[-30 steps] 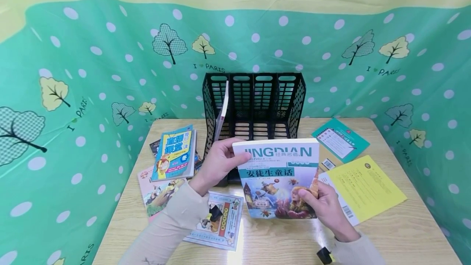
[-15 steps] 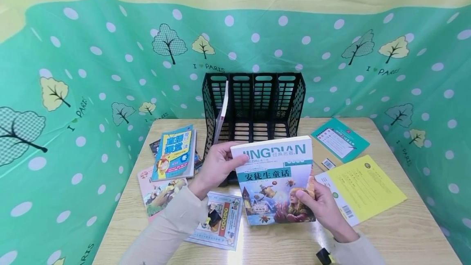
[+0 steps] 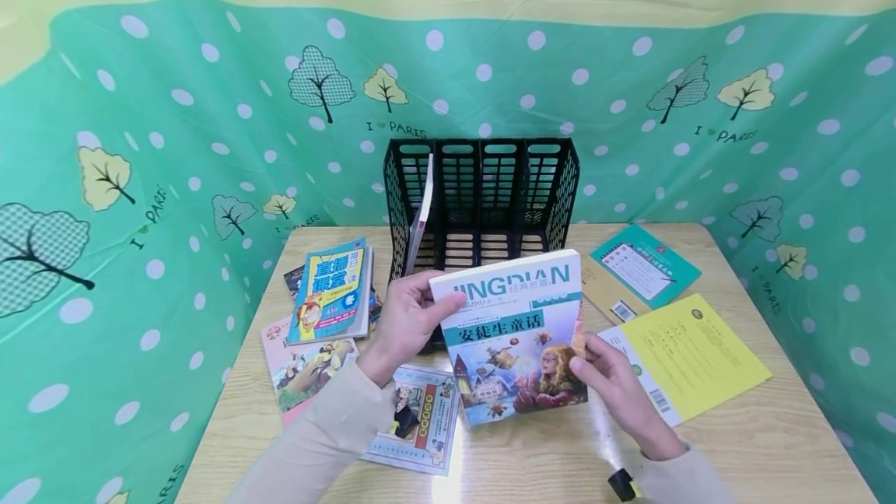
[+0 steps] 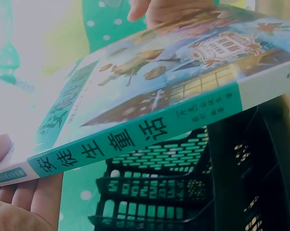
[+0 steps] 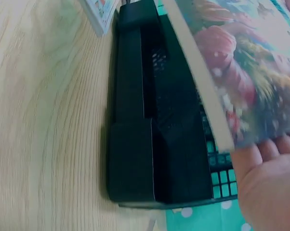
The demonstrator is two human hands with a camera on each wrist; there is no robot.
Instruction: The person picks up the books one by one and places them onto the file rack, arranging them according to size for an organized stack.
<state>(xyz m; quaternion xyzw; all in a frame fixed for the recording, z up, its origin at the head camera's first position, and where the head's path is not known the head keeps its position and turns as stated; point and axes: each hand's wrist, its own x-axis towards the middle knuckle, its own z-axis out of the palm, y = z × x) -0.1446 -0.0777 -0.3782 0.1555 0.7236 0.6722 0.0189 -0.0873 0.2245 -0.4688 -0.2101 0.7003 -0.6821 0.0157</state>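
Note:
Both hands hold up a paperback storybook with a white and teal cover and a painted fairy-tale scene. My left hand grips its upper left corner, thumb on the front cover and fingers behind. At the lower right edge, my right hand pinches the book between thumb and fingers. The teal spine with black characters faces the left wrist view, where the left hand shows at the spine's end. Behind the book stands a black file rack with several slots, its lower front hidden. One thin book stands in its left slot.
On the table's left lie a blue and yellow book, a pink book and a light blue booklet. A teal notebook and a yellow book lie at right. A patterned curtain surrounds the table.
The storybook has shifted a little left and tilted, its right side rising, with both hands still holding it. The right hand has moved slightly left along with it.

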